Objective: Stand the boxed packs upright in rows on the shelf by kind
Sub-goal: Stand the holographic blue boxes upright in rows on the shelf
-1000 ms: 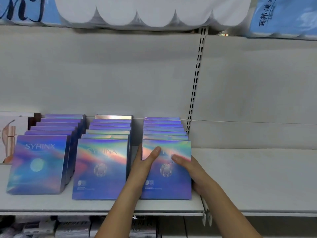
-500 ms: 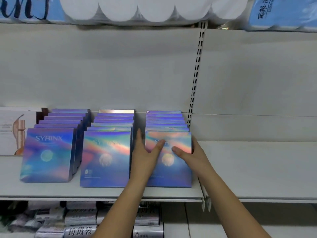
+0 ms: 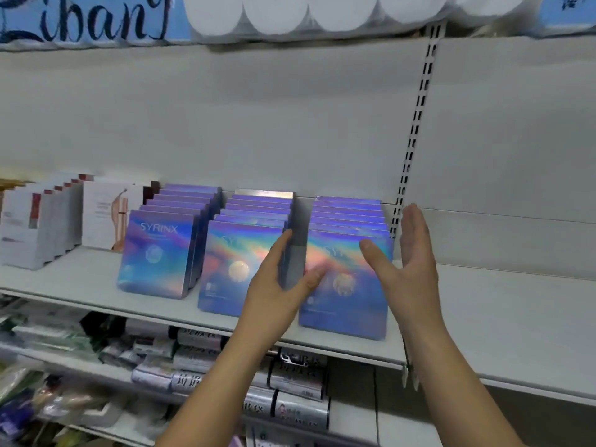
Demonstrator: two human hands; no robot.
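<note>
Three rows of shiny blue holographic boxed packs stand upright on the grey shelf: a left row, a middle row and a right row. My left hand is in the gap between the middle and right rows, fingers straight beside the middle row and thumb touching the front face of the right row's front box. My right hand hovers just right of the right row, fingers straight and apart from the boxes, thumb in front of the front box.
White boxed packs stand in rows at the shelf's far left. A slotted upright runs behind the right row. Rolls of tissue fill the shelf above. Bagged goods lie on the shelves below. Bare shelf extends to the right.
Both hands have let go of the right row's front box and opened; my right hand has pulled away to the right. The camera has turned right and moved closer.
</note>
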